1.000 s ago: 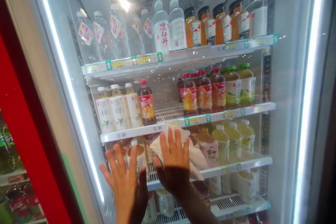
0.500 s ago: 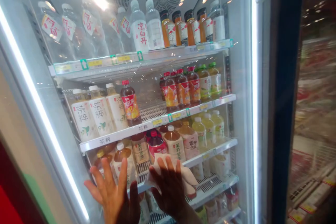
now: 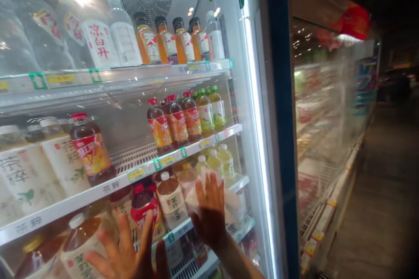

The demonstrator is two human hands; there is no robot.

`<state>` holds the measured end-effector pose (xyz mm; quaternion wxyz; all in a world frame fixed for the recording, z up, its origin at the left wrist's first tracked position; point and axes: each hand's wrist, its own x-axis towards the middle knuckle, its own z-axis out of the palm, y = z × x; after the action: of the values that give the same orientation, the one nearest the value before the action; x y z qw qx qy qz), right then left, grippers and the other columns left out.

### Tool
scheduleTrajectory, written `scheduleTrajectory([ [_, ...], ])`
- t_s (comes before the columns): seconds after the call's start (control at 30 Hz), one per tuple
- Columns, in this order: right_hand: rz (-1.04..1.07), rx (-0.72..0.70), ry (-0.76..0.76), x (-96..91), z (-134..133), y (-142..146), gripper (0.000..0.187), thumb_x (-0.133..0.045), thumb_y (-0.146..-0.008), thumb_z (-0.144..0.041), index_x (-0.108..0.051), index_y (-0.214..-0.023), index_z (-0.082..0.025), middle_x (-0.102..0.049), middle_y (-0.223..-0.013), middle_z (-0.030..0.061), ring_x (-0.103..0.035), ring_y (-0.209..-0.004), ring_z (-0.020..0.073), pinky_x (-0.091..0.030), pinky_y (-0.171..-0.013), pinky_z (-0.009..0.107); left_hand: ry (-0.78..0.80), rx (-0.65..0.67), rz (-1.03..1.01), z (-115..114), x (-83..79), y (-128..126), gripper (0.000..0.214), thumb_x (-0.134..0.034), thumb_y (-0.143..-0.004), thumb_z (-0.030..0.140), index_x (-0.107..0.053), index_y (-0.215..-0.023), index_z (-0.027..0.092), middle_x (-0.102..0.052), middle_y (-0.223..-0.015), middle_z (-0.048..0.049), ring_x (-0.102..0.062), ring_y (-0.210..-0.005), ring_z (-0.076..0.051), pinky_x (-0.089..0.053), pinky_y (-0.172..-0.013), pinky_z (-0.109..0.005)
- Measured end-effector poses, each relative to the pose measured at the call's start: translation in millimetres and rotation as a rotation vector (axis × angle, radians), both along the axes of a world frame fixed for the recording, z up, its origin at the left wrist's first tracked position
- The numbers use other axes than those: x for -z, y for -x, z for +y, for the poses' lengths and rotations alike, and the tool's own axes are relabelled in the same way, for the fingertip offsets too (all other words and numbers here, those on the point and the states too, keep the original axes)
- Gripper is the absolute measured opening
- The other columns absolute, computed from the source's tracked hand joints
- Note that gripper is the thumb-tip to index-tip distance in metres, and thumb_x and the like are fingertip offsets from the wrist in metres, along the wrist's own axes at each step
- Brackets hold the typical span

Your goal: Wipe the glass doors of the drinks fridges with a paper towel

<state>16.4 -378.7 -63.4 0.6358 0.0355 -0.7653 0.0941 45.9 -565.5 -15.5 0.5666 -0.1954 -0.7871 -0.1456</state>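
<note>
My right hand [image 3: 209,213] presses a white cloth [image 3: 229,198] flat against the glass door [image 3: 252,109] of a drinks fridge, fingers stretched upward over the cloth. My left hand [image 3: 126,255] lies open on the glass at the lower left, fingers spread, holding nothing. Behind the glass stand rows of bottles: clear water bottles [image 3: 98,43] and orange drinks [image 3: 170,43] on the top shelf, red-labelled tea bottles [image 3: 173,122] in the middle, pale and brown tea bottles [image 3: 170,194] lower down.
A blue door frame [image 3: 281,117] with a bright light strip [image 3: 258,130] edges the fridge on the right. Beyond it runs an open chilled display [image 3: 321,139] and a dim aisle floor [image 3: 386,192].
The view has swung right, so the fridge slid left and the aisle came into sight. Both hands stay on the glass; the right hand with the cloth has shifted toward the door's right side.
</note>
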Motion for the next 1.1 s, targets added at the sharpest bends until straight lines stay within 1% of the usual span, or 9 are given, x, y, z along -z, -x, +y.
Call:
scheduleTrajectory([
  [0.1, 0.030, -0.019, 0.068, -16.6, 41.8, 3.9, 0.069, -0.019, -0.105, -0.047, -0.009, -0.165, -0.013, -0.008, -0.171, 0.0193, -0.010, -0.157, 0.0429, -0.022, -0.117, 0.078, -0.004, 0.005, 0.016, 40.6, -4.0, -1.7, 0.090, -0.056, -0.090, 0.016, -0.008, -0.159, 0.047, 0.002, -0.173, -0.0005, 0.006, -0.157, -0.042, 0.003, -0.117, -0.081],
  [0.27, 0.011, -0.041, -0.069, 14.6, 97.0, 2.0, 0.072, -0.023, -0.104, -0.050, -0.011, -0.164, -0.012, -0.008, -0.172, 0.0175, -0.008, -0.158, 0.0417, -0.017, -0.119, 0.077, -0.009, 0.013, 0.027, 99.0, -6.4, -3.0, 0.095, -0.060, -0.087, 0.012, -0.008, -0.159, 0.047, 0.001, -0.172, -0.0032, 0.005, -0.156, -0.045, 0.000, -0.113, -0.086],
  [0.47, 0.060, -0.024, 0.148, -38.7, 175.0, 10.1, 0.071, -0.020, -0.104, -0.053, -0.004, -0.165, -0.021, 0.001, -0.173, 0.0100, -0.004, -0.158, 0.0400, -0.016, -0.120, 0.076, 0.006, -0.005, 0.037, 145.3, -9.3, -2.4, 0.094, -0.059, -0.089, 0.012, -0.006, -0.160, 0.044, 0.004, -0.173, -0.0030, 0.009, -0.157, -0.042, 0.001, -0.114, -0.085],
  [0.57, 0.047, -0.034, 0.162, -24.5, 188.1, 7.6, 0.073, -0.019, -0.104, -0.055, -0.005, -0.165, -0.019, 0.000, -0.173, 0.0122, -0.002, -0.158, 0.0408, -0.014, -0.118, 0.079, 0.033, -0.012, 0.056, 159.1, -13.2, -2.0, 0.094, -0.059, -0.088, 0.011, -0.008, -0.161, 0.041, 0.002, -0.173, -0.0047, 0.011, -0.157, -0.040, 0.002, -0.116, -0.082],
  [0.63, 0.021, -0.034, 0.155, -4.2, 190.9, 5.7, 0.073, -0.022, -0.104, -0.053, -0.006, -0.165, -0.015, -0.001, -0.172, 0.0152, -0.002, -0.158, 0.0416, -0.015, -0.116, 0.081, 0.056, -0.024, 0.075, 163.7, -14.7, 0.2, 0.094, -0.060, -0.088, 0.012, -0.009, -0.161, 0.040, 0.002, -0.173, -0.0052, 0.011, -0.158, -0.038, 0.003, -0.117, -0.080],
  [0.7, 0.026, -0.032, 0.158, -1.1, 197.9, 7.0, 0.073, -0.024, -0.104, -0.052, -0.005, -0.165, -0.014, -0.002, -0.172, 0.0159, -0.002, -0.158, 0.0423, -0.015, -0.115, 0.082, 0.073, -0.042, 0.093, 165.2, -14.9, 3.6, 0.093, -0.061, -0.088, 0.012, -0.010, -0.161, 0.040, 0.002, -0.173, -0.0054, 0.012, -0.158, -0.037, 0.005, -0.118, -0.078],
  [0.87, 0.107, -0.038, 0.175, -58.6, 220.3, 16.1, 0.072, -0.022, -0.103, -0.053, -0.002, -0.165, -0.020, -0.002, -0.173, 0.0120, -0.003, -0.158, 0.0427, -0.012, -0.116, 0.082, 0.073, -0.045, 0.090, 161.4, -16.0, 7.8, 0.092, -0.062, -0.089, 0.015, -0.011, -0.161, 0.041, 0.003, -0.173, -0.0043, 0.013, -0.158, -0.037, 0.006, -0.119, -0.077],
  [1.0, 0.075, -0.013, 0.220, -50.7, 189.8, 13.1, 0.072, -0.024, -0.104, -0.050, -0.004, -0.165, -0.017, 0.001, -0.172, 0.0144, -0.003, -0.158, 0.0429, -0.015, -0.115, 0.082, 0.078, -0.007, 0.073, 144.2, -29.3, 4.4, 0.085, -0.061, -0.092, 0.028, -0.012, -0.160, 0.042, 0.005, -0.173, -0.0025, 0.013, -0.158, -0.035, 0.009, -0.122, -0.072],
  [1.1, 0.060, -0.016, 0.151, -51.8, 161.7, 10.7, 0.074, -0.026, -0.104, -0.052, -0.004, -0.165, -0.016, 0.002, -0.172, 0.0146, -0.004, -0.158, 0.0420, -0.017, -0.115, 0.081, 0.104, -0.012, 0.096, 114.9, -45.8, 4.4, 0.080, -0.060, -0.094, 0.037, -0.016, -0.160, 0.041, 0.003, -0.173, -0.0026, 0.012, -0.159, -0.033, 0.011, -0.123, -0.067],
])
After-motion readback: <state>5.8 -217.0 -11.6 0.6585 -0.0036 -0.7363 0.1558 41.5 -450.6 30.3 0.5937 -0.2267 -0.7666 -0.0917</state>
